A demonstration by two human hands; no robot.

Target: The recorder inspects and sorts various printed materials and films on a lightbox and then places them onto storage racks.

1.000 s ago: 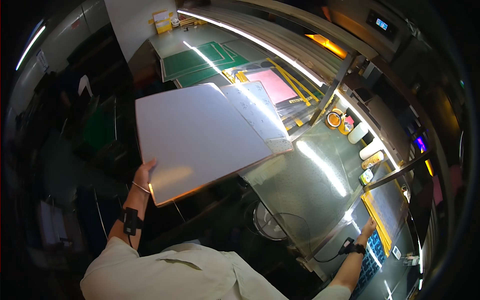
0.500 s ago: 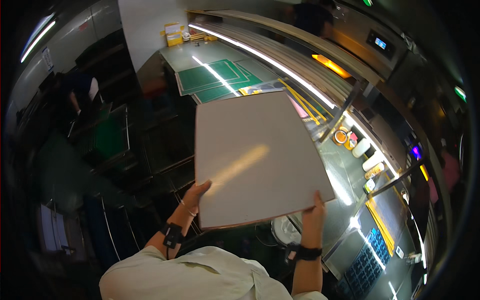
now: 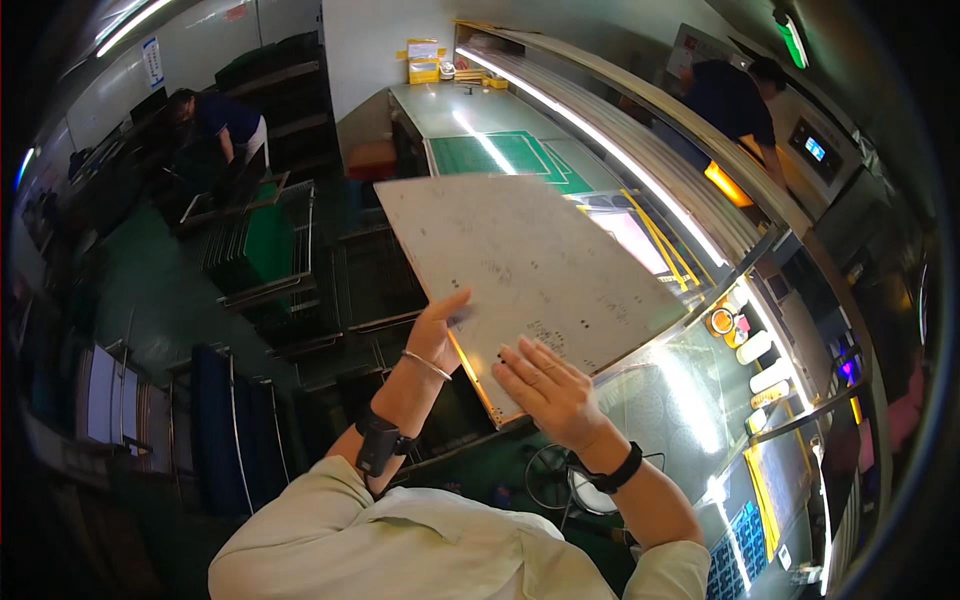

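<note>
A large, flat, whitish-grey panel [image 3: 530, 265] with small dark specks and holes is held up in front of me, tilted. My left hand [image 3: 437, 332] is closed on its left edge, thumb on top; the fingers beneath are hidden. On the panel's near corner lies my right hand [image 3: 552, 392], flat with fingers stretched out, touching the surface. Beyond the panel, green sheets [image 3: 490, 155] rest on the glossy workbench [image 3: 440, 110].
Along the bench's right side stand several bottles and jars [image 3: 755, 348]. Yellow strips [image 3: 665, 240] lie under the lit shelf [image 3: 600, 125]. Racks of green panels [image 3: 265, 245] stand at left. One person [image 3: 225, 125] bends over there; another [image 3: 730, 105] is beyond the shelf.
The panel has turned, and a speckled face now shows instead of the plain one. My right hand has gone from gripping its right corner to lying flat on it.
</note>
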